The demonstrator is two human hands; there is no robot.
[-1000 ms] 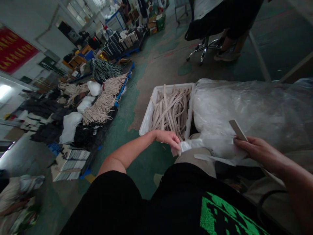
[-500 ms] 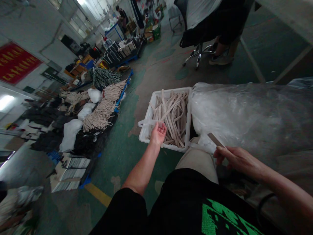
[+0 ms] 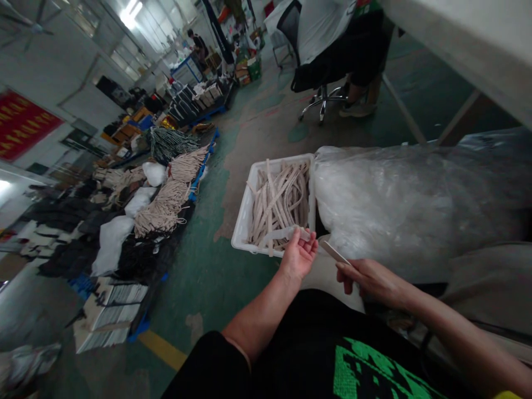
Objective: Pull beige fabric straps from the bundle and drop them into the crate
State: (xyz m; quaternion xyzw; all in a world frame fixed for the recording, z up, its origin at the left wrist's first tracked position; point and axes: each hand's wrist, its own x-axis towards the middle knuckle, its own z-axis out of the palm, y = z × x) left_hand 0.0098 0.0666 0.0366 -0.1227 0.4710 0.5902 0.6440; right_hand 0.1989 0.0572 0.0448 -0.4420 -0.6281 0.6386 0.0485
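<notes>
My left hand [image 3: 298,259] is closed on a narrow translucent plastic strip [image 3: 276,234], pinched between thumb and fingers, its free end trailing left over the bin. A flat, beige strip [image 3: 334,252] sticks out of my right hand [image 3: 369,281], gripped between thumb and fingers and pointing toward the left hand. The two hands are close but apart, above my lap. Just beyond them stands a white plastic bin [image 3: 240,230] full of loose beige straps [image 3: 286,191]. One strap hangs over its near rim.
A large clear plastic bag [image 3: 386,194] lies right of the bin. A table edge [image 3: 461,50] juts in at upper right. Beyond, a person sits on a wheeled chair [image 3: 322,97]. Bundled beige cords [image 3: 164,205] and other goods lie on pallets at left.
My left hand has moved right and nearer to me, drawing the translucent strip along. My right hand has shifted left, bringing the beige strip closer to it. The view has shifted slightly.
</notes>
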